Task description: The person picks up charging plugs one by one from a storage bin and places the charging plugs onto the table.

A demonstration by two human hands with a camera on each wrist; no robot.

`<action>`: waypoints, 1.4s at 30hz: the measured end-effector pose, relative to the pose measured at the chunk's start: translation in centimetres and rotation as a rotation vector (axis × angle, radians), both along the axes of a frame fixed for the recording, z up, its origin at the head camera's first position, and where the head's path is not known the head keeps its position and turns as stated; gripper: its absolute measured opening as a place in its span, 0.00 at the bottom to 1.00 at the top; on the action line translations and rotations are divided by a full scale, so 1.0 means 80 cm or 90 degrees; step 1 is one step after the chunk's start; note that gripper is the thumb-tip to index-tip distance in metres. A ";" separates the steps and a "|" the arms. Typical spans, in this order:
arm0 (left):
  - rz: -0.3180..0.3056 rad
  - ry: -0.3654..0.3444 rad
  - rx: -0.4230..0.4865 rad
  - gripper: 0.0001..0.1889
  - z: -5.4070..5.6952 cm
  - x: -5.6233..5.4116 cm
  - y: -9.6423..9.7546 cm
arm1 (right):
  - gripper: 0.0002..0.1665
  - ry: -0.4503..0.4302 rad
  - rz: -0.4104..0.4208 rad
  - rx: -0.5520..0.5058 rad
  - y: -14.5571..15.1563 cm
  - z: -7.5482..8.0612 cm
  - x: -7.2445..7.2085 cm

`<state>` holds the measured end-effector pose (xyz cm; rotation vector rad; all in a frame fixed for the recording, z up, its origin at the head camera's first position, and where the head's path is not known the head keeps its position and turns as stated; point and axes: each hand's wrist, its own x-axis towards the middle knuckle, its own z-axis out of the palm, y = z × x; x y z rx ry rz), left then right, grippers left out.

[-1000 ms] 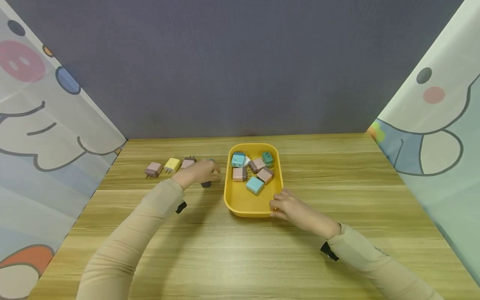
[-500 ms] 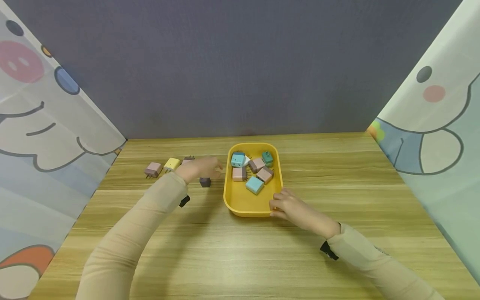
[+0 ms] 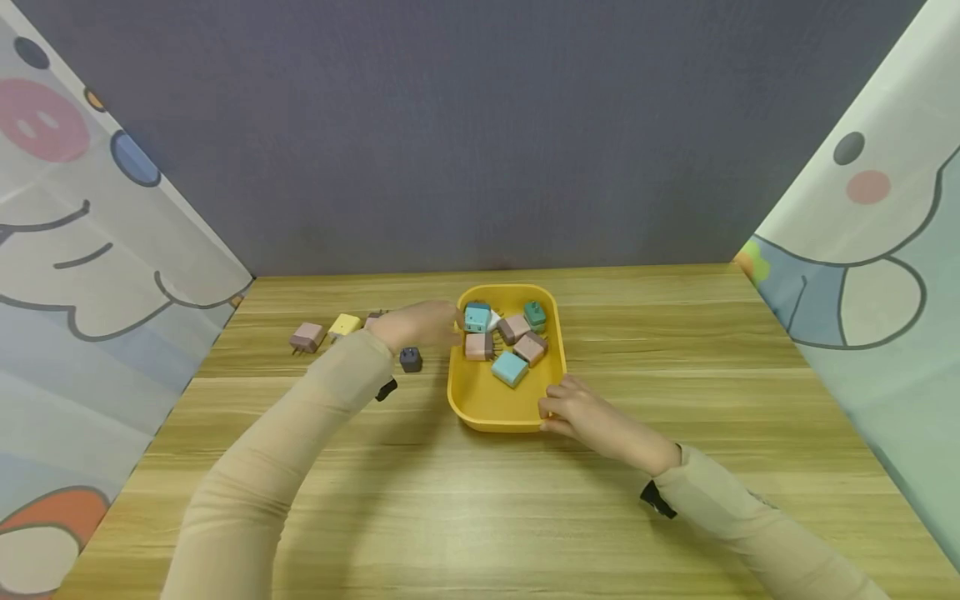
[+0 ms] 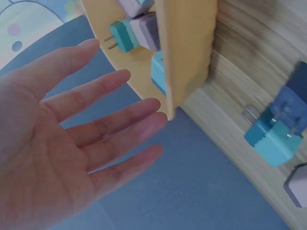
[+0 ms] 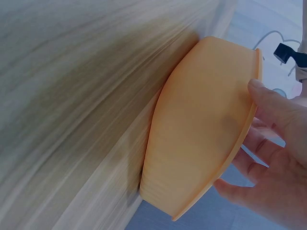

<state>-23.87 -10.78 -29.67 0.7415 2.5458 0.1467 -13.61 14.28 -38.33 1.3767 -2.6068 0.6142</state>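
A yellow plastic bin holds several wall charger plugs, among them a light blue charger, a green charger and a pink-and-brown charger. My left hand hovers at the bin's left rim. In the left wrist view, that hand has its fingers spread and its palm bare. My right hand grips the bin's rim at the front right corner. The right wrist view shows the thumb of the right hand outside the wall and other fingers over the inner side.
Left of the bin, a row of chargers lies on the wooden table: a pink-and-brown charger, a yellow charger and a black charger. A blue charger lies there too, hidden by my left hand in the head view.
My left hand has moved right, from over the black charger to the bin's left rim, uncovering that charger. The right hand and the bin have stayed put.
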 end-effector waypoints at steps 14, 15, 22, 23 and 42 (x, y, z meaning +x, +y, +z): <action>-0.027 -0.005 -0.028 0.18 0.007 0.001 0.042 | 0.08 -0.011 0.001 0.009 0.000 0.002 0.000; -0.029 -0.004 -0.030 0.18 0.007 0.000 0.045 | 0.07 -0.014 -0.001 0.010 0.000 0.002 0.001; -0.054 -0.012 -0.041 0.18 0.000 -0.005 0.065 | 0.07 -0.013 -0.002 0.009 0.000 0.002 0.001; -0.057 -0.015 -0.042 0.19 -0.001 -0.005 0.068 | 0.08 -0.012 -0.001 0.008 0.000 0.002 0.001; -0.022 -0.056 -0.040 0.08 -0.026 -0.004 0.107 | 0.07 -0.031 -0.007 0.017 0.001 0.002 0.001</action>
